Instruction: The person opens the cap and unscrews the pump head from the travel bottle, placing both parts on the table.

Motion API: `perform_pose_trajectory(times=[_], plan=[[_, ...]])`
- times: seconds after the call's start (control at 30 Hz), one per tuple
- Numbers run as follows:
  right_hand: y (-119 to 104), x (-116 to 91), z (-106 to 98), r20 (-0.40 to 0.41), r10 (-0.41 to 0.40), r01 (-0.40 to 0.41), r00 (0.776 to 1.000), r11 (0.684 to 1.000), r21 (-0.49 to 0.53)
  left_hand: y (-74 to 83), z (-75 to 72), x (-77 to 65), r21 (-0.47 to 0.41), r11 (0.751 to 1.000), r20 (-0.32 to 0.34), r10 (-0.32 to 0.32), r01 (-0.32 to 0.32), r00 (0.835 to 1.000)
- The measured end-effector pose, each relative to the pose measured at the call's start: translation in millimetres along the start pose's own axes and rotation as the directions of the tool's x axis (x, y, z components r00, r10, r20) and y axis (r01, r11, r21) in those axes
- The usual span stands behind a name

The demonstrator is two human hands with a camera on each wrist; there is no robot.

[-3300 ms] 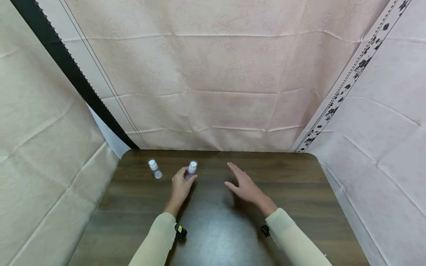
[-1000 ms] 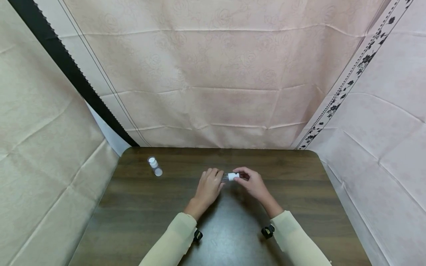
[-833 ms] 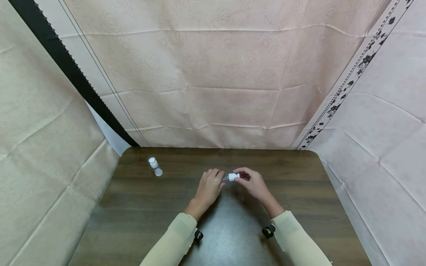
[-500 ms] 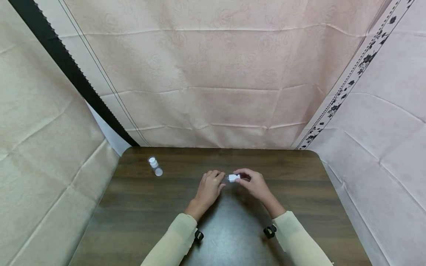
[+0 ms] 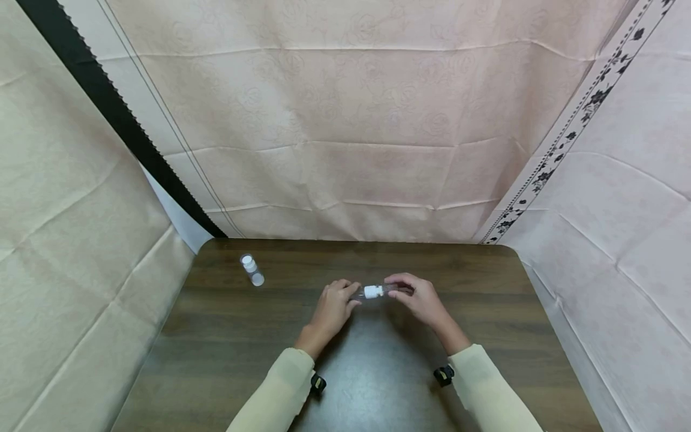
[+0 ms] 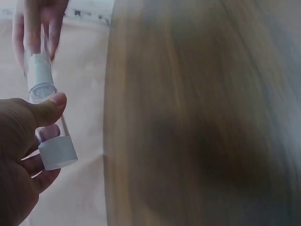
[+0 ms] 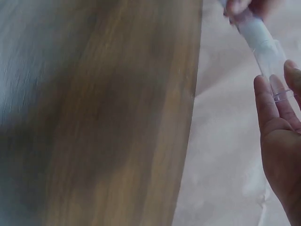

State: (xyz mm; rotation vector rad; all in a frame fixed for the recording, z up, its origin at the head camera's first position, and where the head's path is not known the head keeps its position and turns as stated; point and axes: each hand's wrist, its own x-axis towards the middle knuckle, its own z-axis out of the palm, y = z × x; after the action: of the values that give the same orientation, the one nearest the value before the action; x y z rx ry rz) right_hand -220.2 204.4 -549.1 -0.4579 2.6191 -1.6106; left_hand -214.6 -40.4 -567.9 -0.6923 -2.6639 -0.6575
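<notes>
Above the table, my left hand grips a small clear pump bottle with a white collar and white base; the bottle lies nearly level, its top toward the right. My right hand pinches a clear cap between thumb and fingers. In the right wrist view the cap's near end meets the white pump top; how far it overlaps is blurred. In the left wrist view my thumb presses the bottle's side above its white base.
A second similar bottle with a white top stands at the table's back left. The wooden table has rounded back corners. Pale cloths hang behind it and at both sides.
Over three seconds ago the left hand held the bottle upright and the right hand was empty. In the last half second the hands have drawn slightly apart, showing more clear cap right of the white collar.
</notes>
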Motion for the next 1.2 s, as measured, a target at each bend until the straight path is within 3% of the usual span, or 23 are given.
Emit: perform_pose_trajectory(times=[0.13, 0.63, 1.2], plan=[[0, 0, -9, -0.015, 0.008, -0.009, 1.0, 1.0, -0.017, -9.0, -3.8, -5.0, 0.003, 0.999, -0.012, -0.048, 0.048, 0.999], [7, 2, -25, -0.078, -0.06, 0.049, 0.995, 0.991, -0.128, -15.6, -3.0, -9.0, -0.074, 0.996, -0.112, -0.06, 0.052, 0.992], [19, 19, -21, -0.073, -0.147, 0.111, 0.986, 0.923, -0.369, -16.8, 3.5, -19.5, -0.155, 0.987, -0.184, -0.076, 0.048, 0.98]])
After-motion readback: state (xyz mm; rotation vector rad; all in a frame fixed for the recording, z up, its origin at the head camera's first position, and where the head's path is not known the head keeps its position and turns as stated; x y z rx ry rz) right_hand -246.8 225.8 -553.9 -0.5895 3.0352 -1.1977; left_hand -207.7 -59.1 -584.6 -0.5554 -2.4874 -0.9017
